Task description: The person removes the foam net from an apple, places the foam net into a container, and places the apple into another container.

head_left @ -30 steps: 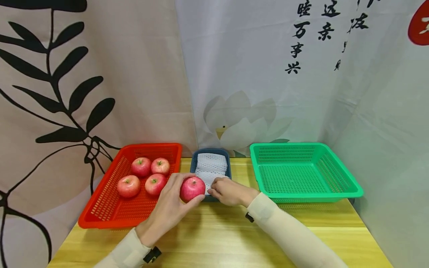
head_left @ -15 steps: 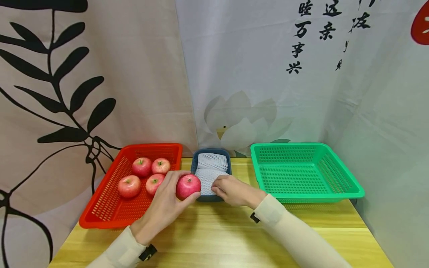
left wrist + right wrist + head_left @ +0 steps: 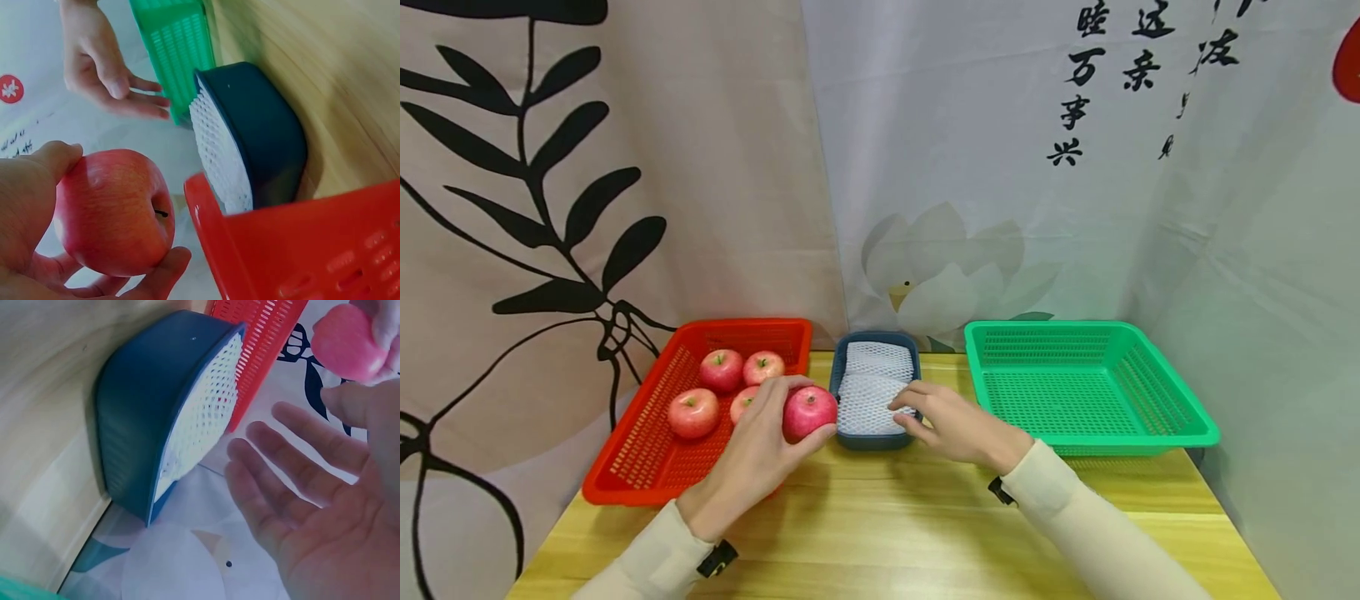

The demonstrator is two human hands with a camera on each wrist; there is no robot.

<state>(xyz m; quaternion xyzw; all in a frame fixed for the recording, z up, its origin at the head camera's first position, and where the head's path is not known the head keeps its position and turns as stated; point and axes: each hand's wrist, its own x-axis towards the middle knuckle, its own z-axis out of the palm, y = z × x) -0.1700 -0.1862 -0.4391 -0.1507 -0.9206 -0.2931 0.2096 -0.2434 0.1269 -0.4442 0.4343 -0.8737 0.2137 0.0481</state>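
My left hand grips a red apple between thumb and fingers, in the air at the right edge of the red basket. In the left wrist view the apple shows its stem. My right hand hovers over the right side of a small dark blue bin and holds nothing. Its fingers are spread and slightly bent in the right wrist view. White foam fruit nets lie in two stacks inside the bin. Several apples sit in the red basket, one of them partly hidden by my left hand.
A green basket stands on the right of the wooden table, just beyond the right hand. The blue bin sits between both baskets. A printed cloth hangs behind the table.
My left hand has shifted a little left with the apple, away from the bin. The right hand has drawn back to the right, off the nets, and its fingers have spread.
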